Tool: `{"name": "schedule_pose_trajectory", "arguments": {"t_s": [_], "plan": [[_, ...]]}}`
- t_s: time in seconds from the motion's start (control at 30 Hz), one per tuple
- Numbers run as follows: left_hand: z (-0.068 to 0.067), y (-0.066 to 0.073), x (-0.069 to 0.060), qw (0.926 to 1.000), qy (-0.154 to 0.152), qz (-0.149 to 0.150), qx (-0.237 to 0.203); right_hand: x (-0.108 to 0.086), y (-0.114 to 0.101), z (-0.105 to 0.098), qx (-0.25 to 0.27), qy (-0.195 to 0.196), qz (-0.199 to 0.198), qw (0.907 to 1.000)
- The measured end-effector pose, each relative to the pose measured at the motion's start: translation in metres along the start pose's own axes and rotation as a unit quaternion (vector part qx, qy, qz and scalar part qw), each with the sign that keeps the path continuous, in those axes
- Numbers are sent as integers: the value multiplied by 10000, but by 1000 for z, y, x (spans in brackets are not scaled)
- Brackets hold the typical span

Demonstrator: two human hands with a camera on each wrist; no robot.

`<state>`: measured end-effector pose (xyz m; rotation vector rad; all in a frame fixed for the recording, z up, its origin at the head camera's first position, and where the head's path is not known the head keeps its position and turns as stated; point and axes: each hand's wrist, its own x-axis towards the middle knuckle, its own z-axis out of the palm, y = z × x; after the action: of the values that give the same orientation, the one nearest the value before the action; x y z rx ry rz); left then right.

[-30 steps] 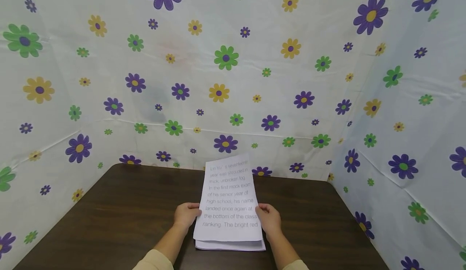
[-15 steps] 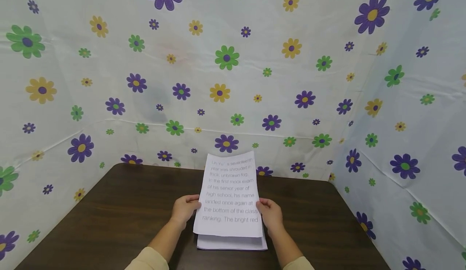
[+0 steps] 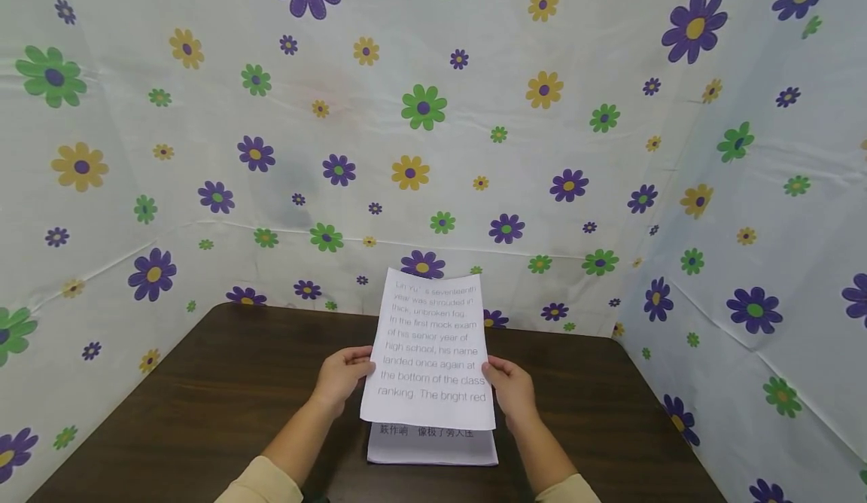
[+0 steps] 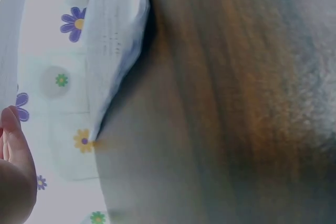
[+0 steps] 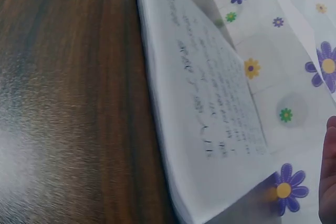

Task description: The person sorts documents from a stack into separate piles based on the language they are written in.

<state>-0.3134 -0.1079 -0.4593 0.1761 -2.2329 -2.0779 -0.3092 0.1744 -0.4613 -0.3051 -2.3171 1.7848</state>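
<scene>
Pinching the printed sheet (image 3: 430, 349), I have its left edge in my left grip (image 3: 341, 376) and its right edge in my right grip (image 3: 512, 390). It spans the space between the two at the lower middle of the head view, tilted back, its top edge above both grips and its bottom edge below them. Under it, at bottom centre, the paper stack (image 3: 433, 452) lies on the dark wooden counter (image 3: 237, 382), a line of Chinese characters showing. In the left wrist view a gap parts the sheet, at the far left, from that stack. Cream sleeves (image 3: 260, 482) show along the bottom; a flowered backdrop (image 3: 379, 130) fills the upper frame and both sides.
</scene>
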Motion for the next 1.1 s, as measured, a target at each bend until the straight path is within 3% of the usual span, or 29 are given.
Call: {"name": "schedule_pose_trajectory", "arguments": {"t_s": [0.3,0.63,1.1], "plan": [[2,17,-2,9998,-80,9,-167,2,-16,-12,69,-51,-27,10000],[12,27,-2,9993,-135,24,-345,4,-26,-25,258,-12,97,9996],[47,34,-5,9965,-539,55,-644,5,-29,-65,139,99,205,9996]]}}
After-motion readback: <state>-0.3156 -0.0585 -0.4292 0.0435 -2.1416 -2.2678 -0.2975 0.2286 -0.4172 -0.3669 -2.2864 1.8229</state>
